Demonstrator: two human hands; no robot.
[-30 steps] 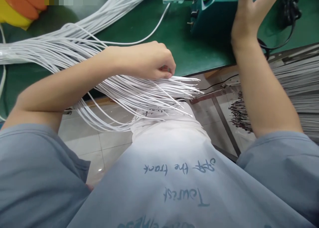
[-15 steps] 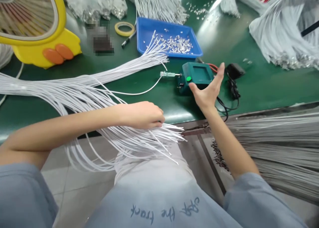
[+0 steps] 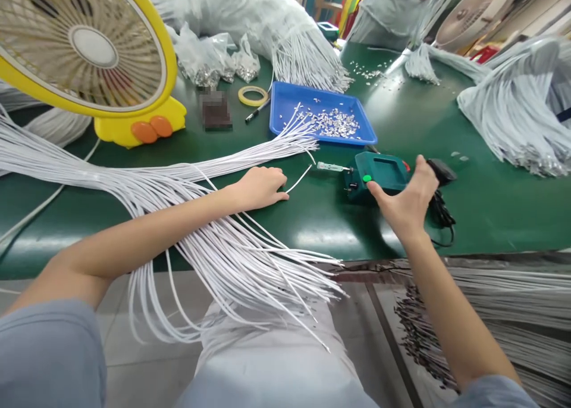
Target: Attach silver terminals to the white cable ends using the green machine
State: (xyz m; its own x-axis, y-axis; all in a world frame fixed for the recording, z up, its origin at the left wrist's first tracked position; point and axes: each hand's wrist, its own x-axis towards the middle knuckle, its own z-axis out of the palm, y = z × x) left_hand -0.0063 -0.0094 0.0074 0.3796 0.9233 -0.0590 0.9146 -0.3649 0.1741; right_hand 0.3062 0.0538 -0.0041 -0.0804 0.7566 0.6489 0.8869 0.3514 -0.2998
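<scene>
My left hand [image 3: 262, 188] is closed on one thin white cable [image 3: 300, 178], whose free end sticks out to the right beyond the fingertips. That end stops just short of the pale clear connector [image 3: 332, 167] jutting from a green box-shaped device [image 3: 384, 173]. My right hand [image 3: 405, 200] grips the device, its thumb by the green button [image 3: 367, 178] and its fingers at the far side. Under my left forearm, a bundle of white cables [image 3: 263, 265] droops over the table edge onto my lap. Another bundle [image 3: 250, 156] lies behind my left hand, its ends reaching the blue tray.
A blue tray [image 3: 279, 119] holds small metallic pieces. Left of it are a tape roll [image 3: 253, 96], a pen [image 3: 257, 112] and a yellow fan [image 3: 158, 110]. Cable piles [image 3: 513, 110] lie at the right. A black adapter [image 3: 441, 171] sits beside my right hand.
My left hand has moved from the near bundle up to the single cable. The cable end that met the connector is now apart from it. My right hand stays on the device; the view has tilted up.
</scene>
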